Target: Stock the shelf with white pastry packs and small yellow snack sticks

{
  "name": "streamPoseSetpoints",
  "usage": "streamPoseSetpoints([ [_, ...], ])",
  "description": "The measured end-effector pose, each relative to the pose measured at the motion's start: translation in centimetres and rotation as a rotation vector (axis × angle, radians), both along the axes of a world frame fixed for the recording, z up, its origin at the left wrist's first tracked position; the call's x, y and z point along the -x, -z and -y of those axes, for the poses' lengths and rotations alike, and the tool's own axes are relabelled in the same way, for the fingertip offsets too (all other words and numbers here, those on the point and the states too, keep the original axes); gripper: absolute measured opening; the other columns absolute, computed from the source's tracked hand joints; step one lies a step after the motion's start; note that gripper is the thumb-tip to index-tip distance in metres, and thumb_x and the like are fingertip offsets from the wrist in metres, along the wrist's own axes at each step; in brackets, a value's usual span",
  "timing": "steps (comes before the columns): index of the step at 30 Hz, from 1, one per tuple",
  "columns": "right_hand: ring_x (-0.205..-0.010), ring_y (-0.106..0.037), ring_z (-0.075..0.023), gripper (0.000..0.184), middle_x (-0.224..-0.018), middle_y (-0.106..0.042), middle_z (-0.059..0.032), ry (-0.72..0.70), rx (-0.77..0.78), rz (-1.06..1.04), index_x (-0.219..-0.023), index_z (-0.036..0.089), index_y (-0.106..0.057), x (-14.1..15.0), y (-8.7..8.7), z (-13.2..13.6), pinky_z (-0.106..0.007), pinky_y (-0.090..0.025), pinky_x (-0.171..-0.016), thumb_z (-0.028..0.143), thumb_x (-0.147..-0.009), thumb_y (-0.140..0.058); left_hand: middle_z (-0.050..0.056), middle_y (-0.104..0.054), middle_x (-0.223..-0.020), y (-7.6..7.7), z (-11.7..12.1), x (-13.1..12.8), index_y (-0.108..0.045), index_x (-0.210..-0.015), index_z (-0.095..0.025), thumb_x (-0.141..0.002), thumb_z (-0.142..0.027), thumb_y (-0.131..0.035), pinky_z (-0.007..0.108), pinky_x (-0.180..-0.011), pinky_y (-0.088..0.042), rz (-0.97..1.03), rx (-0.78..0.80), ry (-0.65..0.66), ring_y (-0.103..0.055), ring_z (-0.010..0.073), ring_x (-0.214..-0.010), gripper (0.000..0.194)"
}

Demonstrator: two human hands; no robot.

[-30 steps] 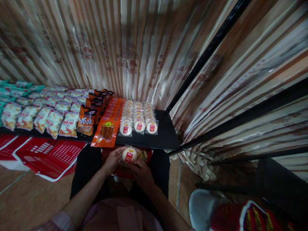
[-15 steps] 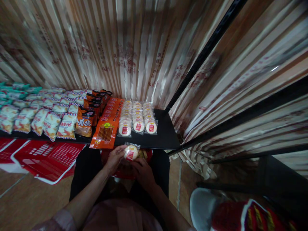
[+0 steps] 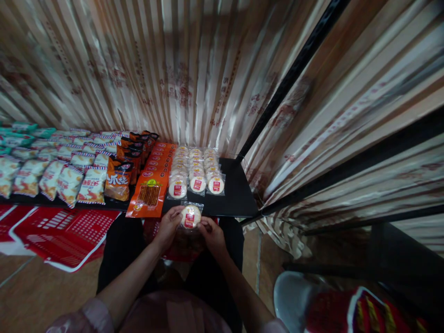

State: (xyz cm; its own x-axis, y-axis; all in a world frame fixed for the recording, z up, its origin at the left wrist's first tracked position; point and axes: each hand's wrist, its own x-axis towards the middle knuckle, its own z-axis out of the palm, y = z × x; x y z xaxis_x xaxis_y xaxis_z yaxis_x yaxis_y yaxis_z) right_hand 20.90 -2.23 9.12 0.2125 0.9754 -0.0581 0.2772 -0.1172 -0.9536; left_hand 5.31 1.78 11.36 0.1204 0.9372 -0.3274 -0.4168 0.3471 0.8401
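A round white cracker in a clear wrapper (image 3: pixel 191 216), with a red label facing up, is held level between both hands at the shelf's front edge. My left hand (image 3: pixel 168 231) pinches its left side with thumb and fingers. My right hand (image 3: pixel 212 236) grips its right side, fingers bent. Just beyond, three columns of the same wrapped crackers (image 3: pixel 197 184) lie overlapping on the black shelf (image 3: pixel 236 192). Left of them is a flat orange packet of brown sticks (image 3: pixel 148 194).
Orange-and-black snack bags (image 3: pixel 118 180) and white snack bags (image 3: pixel 92 185) fill the shelf's left part. A red basket (image 3: pixel 65 236) is below left. At right are black rack bars (image 3: pixel 294 74), a white stool (image 3: pixel 291 300) and a red bag (image 3: pixel 329 310). A striped sheet (image 3: pixel 194 60) hangs behind.
The wrapped cracker has moved slightly up and right, toward the shelf edge, and turned straighter. My right hand has shifted from its lower edge to its right side. The view has shifted slightly.
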Motion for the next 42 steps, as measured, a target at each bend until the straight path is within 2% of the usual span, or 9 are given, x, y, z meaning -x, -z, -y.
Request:
streamPoseSetpoints([
  [7,-0.068,-0.066,-0.0194,0.026,-0.075,-0.072,-0.0039,0.017,0.068,-0.198,-0.084,0.019,-0.065,-0.5,-0.9,-1.3,-0.032,-0.053,-0.065,0.039,-0.067,-0.063,0.007,-0.069,-0.093,0.5,-1.0,-0.6,-0.061,-0.092,-0.014,-0.056,-0.032,-0.074,0.026,-0.068,-0.05,-0.085,-0.033,-0.006,-0.064,0.0187,-0.081,0.042],
  [12,-0.064,-0.065,-0.0181,0.022,-0.071,-0.071,-0.0021,0.01,0.112,-0.212,-0.079,0.02,-0.064,-0.9,-1.6,-2.2,-0.029,-0.052,-0.059,0.037,-0.065,-0.063,0.008,-0.069,-0.094,0.9,-1.7,-1.2,-0.061,-0.091,-0.015,-0.057,-0.033,-0.072,0.027,-0.069,-0.05,-0.16,-0.075,-0.001,-0.065,0.0203,-0.084,0.04],
  [17,-0.06,-0.063,-0.016,0.023,-0.069,-0.069,-0.0007,0.051,0.116,-0.175,-0.079,0.02,-0.062,-1.3,-1.7,-3.1,-0.026,-0.049,-0.054,0.039,-0.065,-0.061,0.008,-0.069,-0.093,1.7,-2.0,-1.7,-0.062,-0.096,-0.015,-0.061,-0.028,-0.069,0.029,-0.073,-0.051,-0.213,-0.135,0.009,-0.065,0.0198,-0.082,0.039],
  [24,-0.062,-0.062,-0.0153,0.028,-0.07,-0.066,-0.0016,0.1,0.031,-0.122,-0.08,0.018,-0.062,-2.7,-0.9,-5.1,-0.027,-0.05,-0.061,0.041,-0.065,-0.062,0.009,-0.064,-0.111,2.0,-2.0,-2.0,-0.067,-0.091,-0.017,-0.064,-0.016,-0.061,0.032,-0.092,-0.045,-0.394,-0.255,-0.073,-0.058,0.0217,-0.104,0.028],
  [32,-0.066,-0.062,-0.0149,0.024,-0.074,-0.068,-0.0002,0.101,0.033,0.037,-0.083,0.02,-0.063,-3.9,0.2,-7.5,-0.028,-0.05,-0.065,0.04,-0.07,-0.058,0.008,-0.066,-0.112,1.8,-2.5,-2.7,-0.068,-0.096,-0.018,-0.067,-0.01,-0.057,0.034,-0.097,-0.042,-0.476,-0.3,-0.013,-0.059,0.0222,-0.105,0.032],
  [42,-0.069,-0.062,-0.0139,0.019,-0.078,-0.067,0.0008,0.123,0.077,0.195,-0.086,0.02,-0.063,-3.7,-0.8,-9.3,-0.026,-0.048,-0.071,0.031,-0.074,-0.055,0.01,-0.059,-0.126,2.1,-2.7,-3.2,-0.065,-0.108,-0.015,-0.077,-0.009,-0.044,0.039,-0.105,-0.038,-0.787,-0.522,0.117,-0.054,0.0196,-0.117,0.038],
])
